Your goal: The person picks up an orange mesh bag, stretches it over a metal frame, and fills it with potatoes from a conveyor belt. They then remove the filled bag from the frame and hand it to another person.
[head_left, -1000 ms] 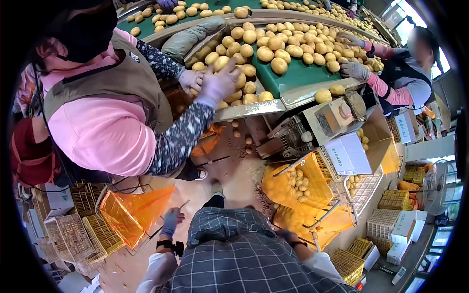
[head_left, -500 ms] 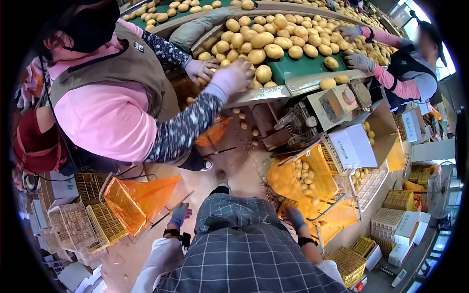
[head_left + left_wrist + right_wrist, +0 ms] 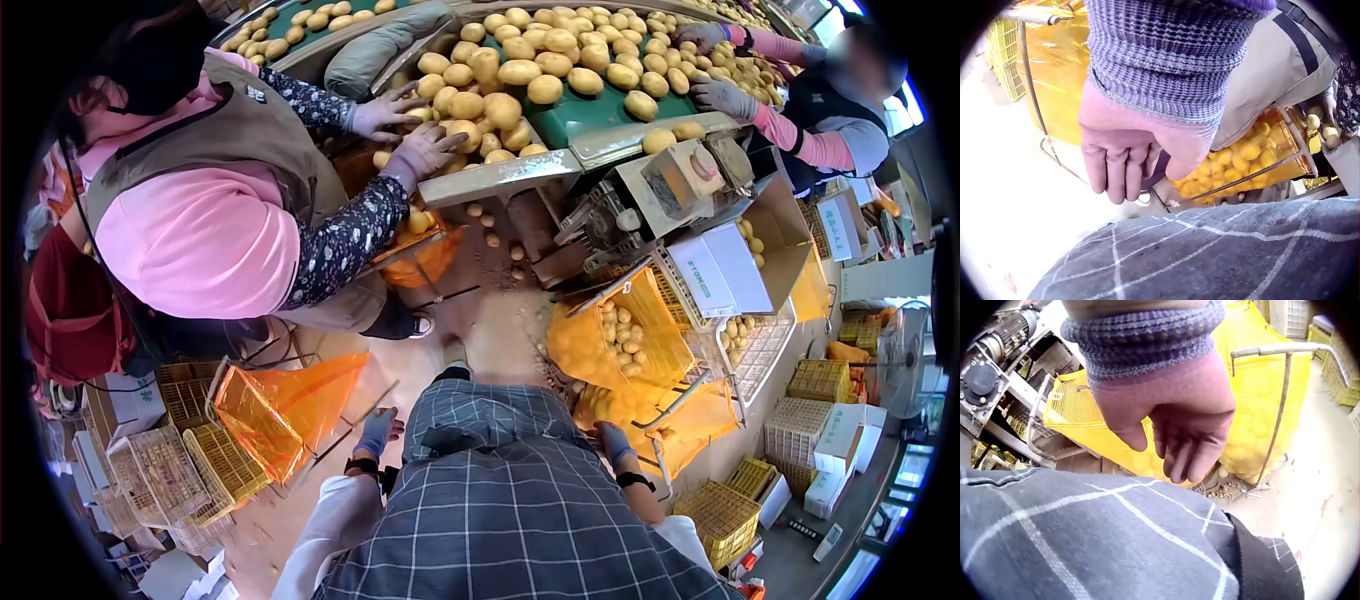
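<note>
My gloved left hand (image 3: 379, 432) hangs beside the checked apron (image 3: 480, 450), holding nothing; in the left wrist view the hand (image 3: 1138, 147) has its fingers loosely extended. On the other side of the apron is my gloved right hand (image 3: 612, 442), near an orange net bag (image 3: 690, 430) on a metal frame. The right wrist view shows that hand (image 3: 1169, 415) with fingers loosely bent and nothing in them, in front of yellow net bags (image 3: 1250, 419). Potatoes (image 3: 545, 89) lie on the green belt (image 3: 580, 112) ahead.
A person in a pink top (image 3: 200, 240) reaches over potatoes at the left; another (image 3: 840, 130) works at the right. An orange bag on a frame (image 3: 285, 410) and yellow crates (image 3: 225, 460) stand left. A motor unit (image 3: 675, 185), an open carton (image 3: 720, 280) and more crates (image 3: 718, 520) are right.
My right hand has come out from beside the apron into fuller view. My left hand has shifted slightly. The person in pink has drawn the nearer hand back toward the belt's edge.
</note>
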{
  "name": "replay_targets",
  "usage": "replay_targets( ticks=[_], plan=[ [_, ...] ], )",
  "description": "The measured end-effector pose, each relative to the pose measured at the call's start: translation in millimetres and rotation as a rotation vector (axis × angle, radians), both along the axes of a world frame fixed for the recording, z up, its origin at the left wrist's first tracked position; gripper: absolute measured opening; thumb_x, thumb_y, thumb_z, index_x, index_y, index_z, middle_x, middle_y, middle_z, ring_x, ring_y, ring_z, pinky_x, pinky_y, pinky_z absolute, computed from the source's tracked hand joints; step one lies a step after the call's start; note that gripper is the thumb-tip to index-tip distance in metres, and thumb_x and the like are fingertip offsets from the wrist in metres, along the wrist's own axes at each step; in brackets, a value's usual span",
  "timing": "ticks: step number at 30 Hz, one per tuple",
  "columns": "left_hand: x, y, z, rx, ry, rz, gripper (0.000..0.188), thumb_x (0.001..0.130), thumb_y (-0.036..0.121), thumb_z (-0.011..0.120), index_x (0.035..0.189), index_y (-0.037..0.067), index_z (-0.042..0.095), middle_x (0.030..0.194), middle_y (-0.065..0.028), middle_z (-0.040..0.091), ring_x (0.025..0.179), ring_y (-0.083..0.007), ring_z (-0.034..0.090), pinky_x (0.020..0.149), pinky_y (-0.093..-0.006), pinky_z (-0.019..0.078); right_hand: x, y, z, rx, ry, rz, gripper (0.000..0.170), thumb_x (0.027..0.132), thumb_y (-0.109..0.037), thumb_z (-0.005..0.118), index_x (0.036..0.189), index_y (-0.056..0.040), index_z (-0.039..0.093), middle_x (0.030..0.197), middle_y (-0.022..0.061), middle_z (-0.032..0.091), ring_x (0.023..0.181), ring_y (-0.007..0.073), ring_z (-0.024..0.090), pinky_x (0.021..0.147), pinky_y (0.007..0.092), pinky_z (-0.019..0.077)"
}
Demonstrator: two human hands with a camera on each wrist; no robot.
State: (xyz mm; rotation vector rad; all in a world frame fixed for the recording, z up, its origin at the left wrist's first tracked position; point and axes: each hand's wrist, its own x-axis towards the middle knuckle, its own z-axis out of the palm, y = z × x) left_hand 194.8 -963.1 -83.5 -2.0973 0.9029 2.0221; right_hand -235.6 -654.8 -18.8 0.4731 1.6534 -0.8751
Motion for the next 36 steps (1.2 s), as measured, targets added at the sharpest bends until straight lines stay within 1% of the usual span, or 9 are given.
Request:
replay_targets(
  ticks=[6,10,16,19,22,28,31,34,36],
  plan=[
    [-7.9,-11.1,5.8,-0.023,0.032,-0.004,0.032,0.084,0.029,0.048,0.105,0.005,0.046,0.091,-0.0221,0.062,0.077,-0.0326,0.063,0.065,-0.042,0.0497,-2.9,-5.8,-3.3,-0.048,0.008,-0.014,0.026,0.087,-0.026,0.046,0.107,-0.0098,0.052,0.085,0.0086,0.061,0.065,0.0214,0.06,0.058,0.0328,0.0513],
    [-15.3,-24.0,11.7,-0.06,0.103,0.066,0.022,0.083,0.027,0.048,0.093,0.009,0.051,0.08,-0.0157,0.062,0.065,-0.0254,0.062,0.055,-0.0354,0.0473,-6.3,-31.0,-6.8,-0.126,0.082,0.004,0.022,0.087,-0.026,0.047,0.102,-0.011,0.053,0.081,0.0057,0.059,0.066,0.0205,0.061,0.056,0.0302,0.0509],
    [-18.4,-28.9,20.2,-0.125,0.105,0.041,0.025,0.082,0.03,0.051,0.096,0.009,0.051,0.081,-0.0146,0.063,0.067,-0.0232,0.062,0.057,-0.0349,0.0483,-6.4,-52.2,-8.8,-0.191,0.036,-0.018,0.019,0.085,-0.026,0.049,0.097,-0.0115,0.052,0.077,0.0047,0.058,0.061,0.0178,0.058,0.051,0.0287,0.0489],
    [-9.1,-21.8,9.9,-0.11,0.058,0.02,0.03,0.082,0.031,0.051,0.101,0.007,0.05,0.083,-0.0156,0.063,0.069,-0.0248,0.063,0.059,-0.036,0.0489,-5.0,-50.6,-7.3,-0.18,-0.009,0.046,0.022,0.085,-0.028,0.051,0.101,-0.013,0.052,0.084,0.0061,0.06,0.062,0.0177,0.058,0.053,0.0283,0.0492],
    [-2.9,-13.6,11.4,-0.076,0.044,0.003,0.034,0.083,0.031,0.05,0.105,0.006,0.048,0.088,-0.0186,0.063,0.074,-0.0286,0.063,0.062,-0.0381,0.0496,1.2,-49.0,-0.9,-0.129,0.016,0.039,0.017,0.086,-0.028,0.049,0.093,-0.0125,0.054,0.073,0.0044,0.058,0.054,0.0168,0.055,0.049,0.0272,0.0464],
    [2.2,-1.5,12.7,-0.021,0.017,0.009,0.032,0.084,0.028,0.049,0.107,0.005,0.046,0.095,-0.0229,0.061,0.083,-0.0338,0.063,0.066,-0.0418,0.0497,8.8,-42.6,14.8,-0.044,-0.007,0.012,0.021,0.087,-0.029,0.049,0.099,-0.013,0.054,0.08,0.0049,0.061,0.06,0.018,0.058,0.052,0.0288,0.0479],
    [-5.2,-6.3,18.8,0.048,0.08,0.102,0.03,0.084,0.028,0.05,0.104,0.005,0.047,0.092,-0.0214,0.062,0.08,-0.0326,0.063,0.065,-0.0414,0.0496,5.4,-32.0,-3.2,-0.065,-0.001,0.041,0.021,0.087,-0.028,0.048,0.102,-0.0133,0.053,0.083,0.0056,0.062,0.063,0.0185,0.06,0.054,0.0293,0.0487],
    [13.9,-7.9,-28.7,0.076,0.213,0.055,0.028,0.083,0.029,0.051,0.099,0.007,0.049,0.088,-0.0191,0.063,0.075,-0.0299,0.063,0.063,-0.0396,0.0495,5.6,-36.2,-0.2,-0.077,-0.003,-0.012,0.025,0.086,-0.026,0.049,0.106,-0.0106,0.054,0.083,0.0075,0.062,0.057,0.014,0.056,0.05,0.0241,0.0458],
    [-6.1,-8.9,-0.7,-0.024,0.12,0.036,0.027,0.082,0.03,0.051,0.097,0.007,0.049,0.085,-0.0175,0.063,0.071,-0.0278,0.063,0.061,-0.038,0.0493,2.1,-37.8,-6.0,-0.106,-0.019,-0.006,0.02,0.087,-0.024,0.048,0.101,-0.0113,0.054,0.081,0.0057,0.061,0.058,0.0155,0.056,0.049,0.0261,0.0465]
  ],
)
